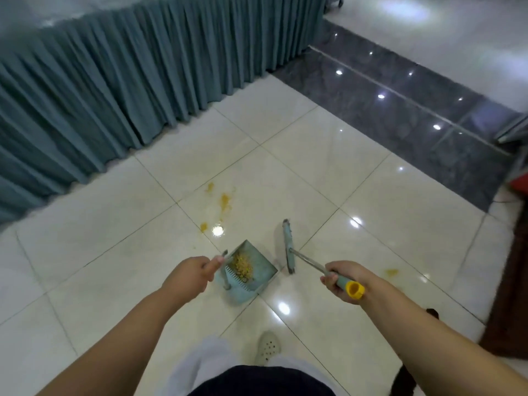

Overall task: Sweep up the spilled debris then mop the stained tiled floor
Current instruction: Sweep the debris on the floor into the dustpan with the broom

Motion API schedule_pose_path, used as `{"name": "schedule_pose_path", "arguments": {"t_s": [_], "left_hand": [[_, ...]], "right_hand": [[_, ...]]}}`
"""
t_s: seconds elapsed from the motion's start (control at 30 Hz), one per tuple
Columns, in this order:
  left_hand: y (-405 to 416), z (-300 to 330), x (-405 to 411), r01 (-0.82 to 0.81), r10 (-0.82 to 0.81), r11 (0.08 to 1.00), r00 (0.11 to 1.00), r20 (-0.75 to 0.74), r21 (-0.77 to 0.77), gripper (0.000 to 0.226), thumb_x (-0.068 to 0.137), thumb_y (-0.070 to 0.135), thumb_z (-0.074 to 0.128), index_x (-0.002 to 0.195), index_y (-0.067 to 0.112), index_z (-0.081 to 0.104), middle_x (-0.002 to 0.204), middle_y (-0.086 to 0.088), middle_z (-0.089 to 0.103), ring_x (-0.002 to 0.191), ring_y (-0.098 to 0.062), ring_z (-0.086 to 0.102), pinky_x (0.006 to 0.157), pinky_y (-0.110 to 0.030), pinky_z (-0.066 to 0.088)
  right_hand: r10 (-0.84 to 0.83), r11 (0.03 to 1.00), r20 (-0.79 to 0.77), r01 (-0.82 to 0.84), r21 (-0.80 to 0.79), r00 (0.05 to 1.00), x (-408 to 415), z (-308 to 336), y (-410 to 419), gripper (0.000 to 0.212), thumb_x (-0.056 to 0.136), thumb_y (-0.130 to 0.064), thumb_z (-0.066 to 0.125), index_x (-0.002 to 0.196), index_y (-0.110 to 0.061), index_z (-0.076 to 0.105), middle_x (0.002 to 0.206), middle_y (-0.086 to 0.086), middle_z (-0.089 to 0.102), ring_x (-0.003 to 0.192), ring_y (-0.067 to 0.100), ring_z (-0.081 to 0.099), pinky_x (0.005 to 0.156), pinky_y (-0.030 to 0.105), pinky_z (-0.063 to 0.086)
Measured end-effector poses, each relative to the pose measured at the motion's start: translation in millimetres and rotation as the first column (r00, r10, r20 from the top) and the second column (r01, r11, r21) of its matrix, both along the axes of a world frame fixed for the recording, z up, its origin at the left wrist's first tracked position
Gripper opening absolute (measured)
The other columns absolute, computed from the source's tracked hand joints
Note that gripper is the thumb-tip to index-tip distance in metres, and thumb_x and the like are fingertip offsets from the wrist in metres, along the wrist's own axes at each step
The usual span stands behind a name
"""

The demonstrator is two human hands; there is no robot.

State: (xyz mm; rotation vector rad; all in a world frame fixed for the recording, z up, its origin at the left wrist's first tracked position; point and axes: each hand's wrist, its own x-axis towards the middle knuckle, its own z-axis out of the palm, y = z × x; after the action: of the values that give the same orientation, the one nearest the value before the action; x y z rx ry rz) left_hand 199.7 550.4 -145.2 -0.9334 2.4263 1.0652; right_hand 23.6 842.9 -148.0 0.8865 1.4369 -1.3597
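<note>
One heap of yellow crumbs (242,263) inside the pale blue dustpan (251,274), just beyond the comb-like teeth at its near edge. Dustpan resting on the pale tiled floor (328,172), directly below and a little right of the left hand (191,274). Left hand curled round the top of the dustpan's upright metal handle (225,257), thumb and fingers pinching it, stem running down from the grip to the pan's left corner. Right hand (341,280) wrapped round the grey-green grip of the broom (288,247), yellow end cap (355,290) sticking out behind the palm toward the wrist. From that grip, metal shaft slanting forward and left to the long narrow broom head, lying just right of the dustpan, apart from it by a thin strip of tile. Ahead of both grips, several yellow stains (225,202) smeared on the tiles, near the dustpan's far corner and further out. One more yellow smear (391,271) to the right of the right forearm. Below the hands, a white perforated clog (267,348) and white trouser legs. Far beyond the left hand, a pleated teal table skirt (114,90) reaching to the floor. Beyond the broom hand, a band of dark polished tile (400,110) with light glints. At the right edge, dark wooden furniture (511,281), only partly visible.
</note>
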Motion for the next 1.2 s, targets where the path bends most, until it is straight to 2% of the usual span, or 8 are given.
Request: {"name": "schedule_pose_path", "arguments": {"t_s": [0.2,0.33,0.43,0.63,0.87,1.0,1.07,1.2], "left_hand": [[-38.7,3.0,-44.9,0.179,-0.178,0.983,0.984,-0.024,0.047,0.057,0.089,0.063,0.036,0.066,0.015,0.054,0.048,0.002,0.05,0.038,-0.014,0.044,0.037,-0.018,0.034],[-67.7,7.9,-66.3,0.355,-0.352,0.933,0.934,-0.052,0.062,0.055,0.091,0.06,0.037,0.065,0.015,0.054,0.051,0.0,0.051,0.041,-0.016,0.045,0.04,-0.019,0.035],[-88.5,13.6,-74.1,0.483,-0.48,0.875,0.875,-0.072,0.035,0.054,0.091,0.06,0.037,0.065,0.016,0.054,0.053,-0.001,0.053,0.042,-0.016,0.046,0.04,-0.02,0.035],[-113.1,11.0,-67.6,0.722,-0.722,0.691,0.687,-0.081,-0.032,0.052,0.092,0.058,0.04,0.062,0.018,0.055,0.054,0.0,0.056,0.048,-0.015,0.05,0.049,-0.027,0.037],[-102.3,1.2,-32.1,0.801,-0.791,0.599,0.596,-0.14,0.023,0.049,0.089,0.058,0.046,0.064,0.017,0.056,0.056,-0.002,0.057,0.051,-0.017,0.054,0.047,-0.025,0.04],[-81.2,0.0,-3.1,0.842,-0.825,0.531,0.539,-0.168,0.095,0.053,0.086,0.058,0.05,0.07,0.009,0.061,0.056,-0.004,0.057,0.051,-0.019,0.053,0.05,-0.029,0.04],[-69.7,1.7,14.6,0.861,-0.842,0.497,0.509,-0.179,0.11,0.056,0.085,0.059,0.053,0.073,0.005,0.061,0.056,-0.006,0.056,0.051,-0.021,0.052,0.051,-0.031,0.04],[-45.8,10.9,58.6,0.925,-0.903,0.379,0.379,-0.2,0.042,0.058,0.087,0.06,0.048,0.071,0.005,0.06,0.059,-0.008,0.058,0.055,-0.023,0.053,0.053,-0.031,0.041]], "right_hand": [[-0.148,0.988,-0.054,0.149,0.026,0.988,14.7,24.9,-10.3,0.01,0.097,-0.005,0.039,0.09,0.0,0.043,0.084,0.02,0.046,0.023,0.008,0.037,0.028,0.012,0.038],[-0.299,0.954,-0.056,0.3,0.019,0.953,51.7,39.3,-31.6,0.01,0.098,-0.007,0.04,0.091,0.0,0.043,0.078,0.017,0.046,0.023,0.007,0.037,0.029,0.011,0.038],[-0.436,0.9,-0.064,0.436,-0.006,0.898,88.0,47.0,-53.9,0.009,0.099,-0.009,0.039,0.097,-0.001,0.04,0.076,0.016,0.045,0.022,0.007,0.037,0.028,0.011,0.037],[-0.66,0.751,-0.027,0.658,-0.052,0.751,176.7,54.5,-99.3,0.011,0.1,-0.012,0.04,0.095,-0.002,0.041,0.079,0.015,0.046,0.024,0.006,0.037,0.027,0.012,0.037],[-0.805,0.592,0.002,0.805,-0.049,0.593,300.4,68.4,-124.0,0.013,0.099,-0.016,0.047,0.097,-0.003,0.044,0.074,0.012,0.048,0.025,0.006,0.038,0.027,0.012,0.037],[-0.866,0.497,0.026,0.865,-0.064,0.5,365.4,71.8,-126.0,0.017,0.097,-0.016,0.05,0.103,-0.001,0.044,0.046,0.012,0.054,0.026,0.006,0.04,0.027,0.013,0.038],[-0.89,0.452,0.033,0.889,-0.075,0.455,398.3,73.5,-127.6,0.017,0.097,-0.016,0.051,0.103,-0.001,0.044,0.04,0.011,0.053,0.026,0.007,0.041,0.027,0.013,0.038],[-0.931,0.36,0.028,0.927,-0.108,0.365,465.7,82.6,-134.5,0.016,0.097,-0.015,0.051,0.097,0.0,0.046,0.039,0.01,0.053,0.026,0.007,0.041,0.028,0.013,0.039]]}}
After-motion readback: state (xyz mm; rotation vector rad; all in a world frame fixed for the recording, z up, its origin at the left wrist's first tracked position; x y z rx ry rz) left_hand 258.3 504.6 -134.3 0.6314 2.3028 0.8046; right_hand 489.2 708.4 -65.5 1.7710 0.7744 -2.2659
